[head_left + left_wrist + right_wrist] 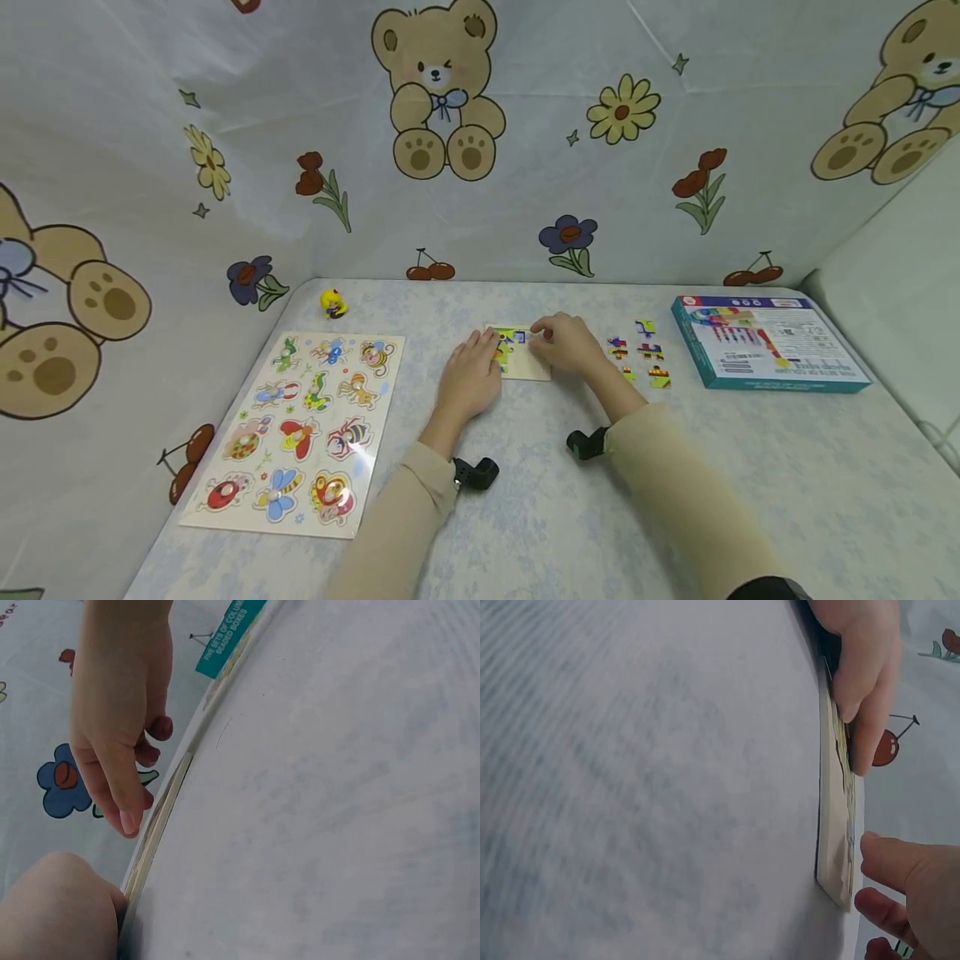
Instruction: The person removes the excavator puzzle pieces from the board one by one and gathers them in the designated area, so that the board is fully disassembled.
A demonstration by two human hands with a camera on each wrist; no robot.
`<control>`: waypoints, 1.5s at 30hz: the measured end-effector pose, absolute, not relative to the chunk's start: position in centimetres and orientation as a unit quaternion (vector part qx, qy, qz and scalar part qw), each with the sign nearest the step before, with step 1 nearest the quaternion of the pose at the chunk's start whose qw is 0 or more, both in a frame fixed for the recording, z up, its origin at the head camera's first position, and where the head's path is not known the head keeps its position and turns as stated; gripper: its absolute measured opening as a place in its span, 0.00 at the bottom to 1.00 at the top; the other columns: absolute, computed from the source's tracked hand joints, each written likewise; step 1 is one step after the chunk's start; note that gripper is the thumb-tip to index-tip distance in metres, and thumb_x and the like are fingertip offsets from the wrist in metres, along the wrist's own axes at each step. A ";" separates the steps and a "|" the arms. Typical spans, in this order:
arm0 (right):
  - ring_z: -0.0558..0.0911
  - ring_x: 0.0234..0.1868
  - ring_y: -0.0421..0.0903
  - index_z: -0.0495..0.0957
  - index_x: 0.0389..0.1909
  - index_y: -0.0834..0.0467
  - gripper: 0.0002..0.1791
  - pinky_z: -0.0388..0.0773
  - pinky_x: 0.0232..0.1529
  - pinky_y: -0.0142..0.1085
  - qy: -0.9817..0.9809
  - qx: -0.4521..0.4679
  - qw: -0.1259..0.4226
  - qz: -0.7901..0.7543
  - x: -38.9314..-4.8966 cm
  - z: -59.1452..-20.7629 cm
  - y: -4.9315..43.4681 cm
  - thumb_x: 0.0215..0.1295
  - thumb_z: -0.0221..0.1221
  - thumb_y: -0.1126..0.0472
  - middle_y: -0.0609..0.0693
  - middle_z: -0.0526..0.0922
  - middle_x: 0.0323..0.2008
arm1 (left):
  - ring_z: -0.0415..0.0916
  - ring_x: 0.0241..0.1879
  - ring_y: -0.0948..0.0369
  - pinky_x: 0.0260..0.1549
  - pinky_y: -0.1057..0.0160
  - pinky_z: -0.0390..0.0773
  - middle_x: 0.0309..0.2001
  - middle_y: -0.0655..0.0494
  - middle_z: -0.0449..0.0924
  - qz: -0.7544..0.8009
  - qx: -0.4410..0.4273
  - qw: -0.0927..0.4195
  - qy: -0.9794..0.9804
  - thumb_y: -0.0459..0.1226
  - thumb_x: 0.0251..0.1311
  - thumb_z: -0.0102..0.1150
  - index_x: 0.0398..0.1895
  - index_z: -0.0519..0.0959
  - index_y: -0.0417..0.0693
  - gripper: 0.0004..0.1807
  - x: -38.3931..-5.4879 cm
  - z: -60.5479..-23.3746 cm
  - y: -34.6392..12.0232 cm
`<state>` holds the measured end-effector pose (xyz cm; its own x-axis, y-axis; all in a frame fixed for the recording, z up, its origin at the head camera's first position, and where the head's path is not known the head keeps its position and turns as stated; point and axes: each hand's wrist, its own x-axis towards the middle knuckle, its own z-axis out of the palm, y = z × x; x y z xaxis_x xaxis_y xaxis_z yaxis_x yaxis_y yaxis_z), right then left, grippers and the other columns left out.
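A small puzzle board lies flat on the table, with colourful jigsaw pieces in its left and upper part and bare wood at lower right. My left hand rests along the board's left edge, fingers extended; the right wrist view shows its fingers lying over that end. Above the board's upper right corner is my right hand, fingers loosely bent. From the left wrist view, its thumb and forefinger come close together over the board, and no piece shows at their tips.
Several loose jigsaw pieces lie right of the board. Further right is a teal-edged box. On the left lies a large insect picture board, with a small yellow toy behind it. A bear-print cloth hangs behind the table.
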<state>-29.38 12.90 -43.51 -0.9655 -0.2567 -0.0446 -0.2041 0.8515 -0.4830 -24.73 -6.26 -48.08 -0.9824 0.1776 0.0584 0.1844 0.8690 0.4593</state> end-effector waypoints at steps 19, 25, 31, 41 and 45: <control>0.73 0.46 0.52 0.79 0.48 0.59 0.18 0.72 0.44 0.42 0.964 -0.066 0.053 -0.252 -30.0 -44.2 10.7 0.66 0.63 0.49 0.53 0.80 0.38 | 0.45 0.80 0.58 0.78 0.53 0.48 0.79 0.61 0.53 -0.205 -0.106 0.006 -0.973 0.44 0.76 0.32 0.78 0.57 0.55 0.29 -24.8 -47.8 -6.2; 0.78 0.43 0.49 0.77 0.48 0.59 0.16 0.76 0.43 0.39 0.947 -0.053 0.059 -0.311 -29.9 -44.0 10.6 0.65 0.64 0.53 0.54 0.82 0.41 | 0.46 0.79 0.57 0.78 0.53 0.49 0.78 0.61 0.54 -0.201 -0.110 0.013 -0.973 0.44 0.75 0.32 0.77 0.59 0.54 0.29 -24.8 -47.9 -6.3; 0.81 0.43 0.50 0.78 0.51 0.60 0.18 0.78 0.42 0.38 0.934 -0.055 0.068 -0.348 -30.1 -43.9 10.5 0.66 0.63 0.54 0.55 0.83 0.43 | 0.46 0.79 0.57 0.78 0.53 0.49 0.78 0.61 0.54 -0.204 -0.108 0.013 -0.973 0.44 0.75 0.32 0.77 0.59 0.54 0.28 -24.8 -47.8 -6.3; 0.79 0.37 0.48 0.78 0.41 0.59 0.12 0.75 0.33 0.33 0.929 -0.025 0.051 -0.365 -30.0 -44.1 10.6 0.68 0.61 0.53 0.55 0.83 0.38 | 0.47 0.79 0.58 0.78 0.54 0.49 0.78 0.61 0.54 -0.199 -0.110 0.019 -0.974 0.44 0.75 0.32 0.77 0.59 0.55 0.28 -24.8 -47.9 -6.2; 0.79 0.36 0.48 0.78 0.40 0.60 0.11 0.76 0.33 0.33 0.923 -0.031 0.045 -0.381 -30.1 -44.1 11.2 0.68 0.60 0.55 0.55 0.82 0.37 | 0.47 0.79 0.58 0.78 0.54 0.49 0.78 0.61 0.54 -0.200 -0.109 0.020 -0.973 0.44 0.75 0.32 0.77 0.59 0.54 0.28 -24.8 -48.0 -6.2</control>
